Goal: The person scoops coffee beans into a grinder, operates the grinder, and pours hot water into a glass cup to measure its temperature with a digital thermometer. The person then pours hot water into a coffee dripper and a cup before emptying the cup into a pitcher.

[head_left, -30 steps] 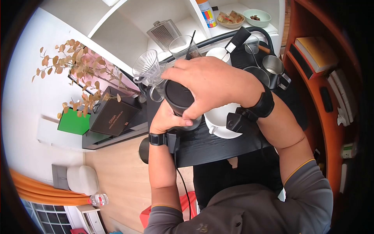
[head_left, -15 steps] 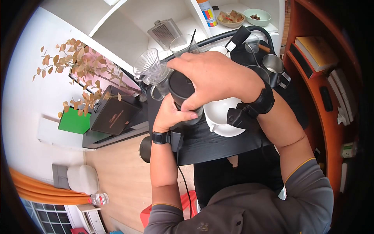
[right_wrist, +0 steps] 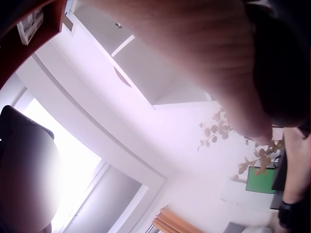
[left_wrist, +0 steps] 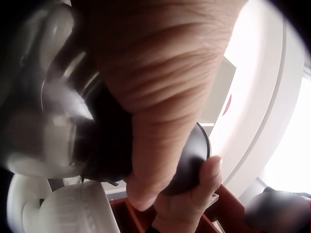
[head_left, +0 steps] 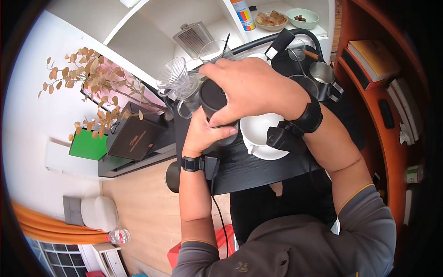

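Observation:
In the head view a black cylindrical top (head_left: 213,96) sits over a clear glass body (head_left: 228,136), in front of the person. The right hand (head_left: 256,87) grips the black top from above, thumb on its near side. Lower down, the left hand (head_left: 201,134) holds the body, its thumb lying across the front. The left wrist view has the left hand (left_wrist: 160,107) large across the shiny vessel (left_wrist: 63,121), with the right hand (left_wrist: 182,208) round the black top (left_wrist: 192,162). Most fingers of the left hand are hidden.
A white cup (head_left: 258,129) on a saucer stands right of the hands. Behind are a ribbed glass dripper (head_left: 173,76), a tall glass (head_left: 213,50) and a metal cup (head_left: 322,73). A brown box (head_left: 134,138) lies left.
Both hands and the black-topped vessel have shifted slightly; the left hand is a little further right than a second ago. The grips look the same.

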The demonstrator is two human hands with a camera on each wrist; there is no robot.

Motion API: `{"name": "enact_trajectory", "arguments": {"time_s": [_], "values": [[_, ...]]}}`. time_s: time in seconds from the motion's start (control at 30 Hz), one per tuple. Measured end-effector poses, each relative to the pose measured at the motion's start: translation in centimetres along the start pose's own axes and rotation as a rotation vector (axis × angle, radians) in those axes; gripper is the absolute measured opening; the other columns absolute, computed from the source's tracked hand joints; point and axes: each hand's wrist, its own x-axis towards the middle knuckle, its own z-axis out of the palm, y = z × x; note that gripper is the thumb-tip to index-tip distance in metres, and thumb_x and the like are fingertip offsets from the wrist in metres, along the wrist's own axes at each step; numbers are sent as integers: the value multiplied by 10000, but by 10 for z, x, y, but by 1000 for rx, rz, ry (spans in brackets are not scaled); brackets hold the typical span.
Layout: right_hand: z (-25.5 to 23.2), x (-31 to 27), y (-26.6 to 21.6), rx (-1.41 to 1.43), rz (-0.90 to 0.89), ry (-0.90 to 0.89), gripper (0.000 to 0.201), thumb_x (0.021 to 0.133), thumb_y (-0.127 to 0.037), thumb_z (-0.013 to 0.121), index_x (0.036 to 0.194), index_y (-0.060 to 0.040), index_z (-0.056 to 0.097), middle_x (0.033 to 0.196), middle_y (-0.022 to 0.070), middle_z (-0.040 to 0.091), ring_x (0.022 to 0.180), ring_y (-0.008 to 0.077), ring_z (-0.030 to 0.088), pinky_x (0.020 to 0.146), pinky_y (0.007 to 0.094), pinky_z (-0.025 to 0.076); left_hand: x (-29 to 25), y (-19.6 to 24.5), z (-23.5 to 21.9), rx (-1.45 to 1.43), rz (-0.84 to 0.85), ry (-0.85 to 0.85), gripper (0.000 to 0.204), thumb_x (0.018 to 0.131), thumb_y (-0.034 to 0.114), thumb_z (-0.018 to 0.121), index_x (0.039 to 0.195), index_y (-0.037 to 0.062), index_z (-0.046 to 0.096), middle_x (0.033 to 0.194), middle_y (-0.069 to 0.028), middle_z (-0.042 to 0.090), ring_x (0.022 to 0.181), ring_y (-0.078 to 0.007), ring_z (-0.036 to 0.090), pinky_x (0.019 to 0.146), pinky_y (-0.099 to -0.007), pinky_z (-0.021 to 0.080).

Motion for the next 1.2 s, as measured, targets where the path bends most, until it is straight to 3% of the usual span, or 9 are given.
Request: {"name": "enact_trajectory", "arguments": {"time_s": [0.23, 0.37, 0.43, 0.57, 0.73, 0.87, 1.0, 1.13, 1.2], "values": [[13, 3, 4, 99, -374, 55, 791, 575, -383, 835, 1245, -36, 598, 1056, 122, 651, 999, 332, 649, 855, 419, 506, -11, -6, -18, -109, 14, -67, 948, 590, 158, 939, 1400, 16, 468, 1339, -76, 563, 1213, -179, 547, 1027, -340, 450], [14, 1, 4, 104, -344, 107, 762, 582, -409, 821, 1212, -35, 614, 1021, 133, 654, 942, 352, 659, 800, 423, 521, -8, -1, -12, -69, 49, -44, 889, 602, 150, 932, 1369, 13, 504, 1288, -70, 598, 1179, -173, 569, 1012, -340, 458], [9, 0, -2, 1, -51, 67, 736, 589, -436, 799, 1177, -30, 625, 976, 144, 657, 870, 370, 667, 733, 433, 532, -6, 7, -8, -111, -193, -75, 831, 618, 147, 922, 1339, 10, 534, 1244, -59, 625, 1147, -166, 586, 1001, -337, 462], [8, -1, 2, -45, 7, 54, 715, 597, -445, 774, 1167, -40, 627, 936, 153, 658, 808, 384, 667, 671, 445, 532, -5, -3, -7, -33, -182, -111, 780, 636, 152, 919, 1311, 6, 558, 1207, -50, 644, 1121, -160, 598, 990, -335, 466], [16, 1, 5, 141, -380, 64, 668, 591, -373, 782, 1178, -94, 628, 1004, 121, 635, 897, 350, 651, 768, 436, 522, -15, -6, -16, -103, 53, -92, 908, 559, 188, 972, 1337, 20, 535, 1230, -56, 629, 1136, -177, 590, 998, -346, 470], [18, 1, 4, 108, -395, 75, 665, 593, -368, 793, 1177, -94, 630, 1022, 103, 629, 944, 340, 642, 791, 431, 518, -15, -5, -16, -83, -24, -107, 916, 545, 162, 970, 1336, 27, 529, 1247, -59, 619, 1141, -179, 587, 987, -349, 476], [14, -1, 1, 83, -311, 109, 661, 595, -377, 798, 1164, -82, 636, 1002, 108, 633, 916, 350, 652, 766, 424, 525, -12, 5, -4, -73, 40, -29, 810, 583, 130, 942, 1289, 21, 562, 1187, -52, 651, 1079, -162, 614, 942, -327, 494], [4, -4, -5, -31, -46, 29, 651, 597, -371, 800, 1152, -70, 639, 978, 122, 636, 850, 365, 663, 734, 422, 529, -8, 10, -2, 0, -147, -20, 614, 643, 108, 902, 1183, 14, 624, 1023, -21, 703, 946, -135, 653, 872, -301, 517], [6, -4, -2, -47, -36, 14, 652, 597, -368, 802, 1153, -69, 638, 975, 127, 637, 830, 367, 664, 727, 425, 529, -8, 6, -2, 5, 49, -17, 717, 610, 135, 926, 1236, 18, 596, 1105, -36, 684, 1016, -144, 638, 911, -313, 508]]}}
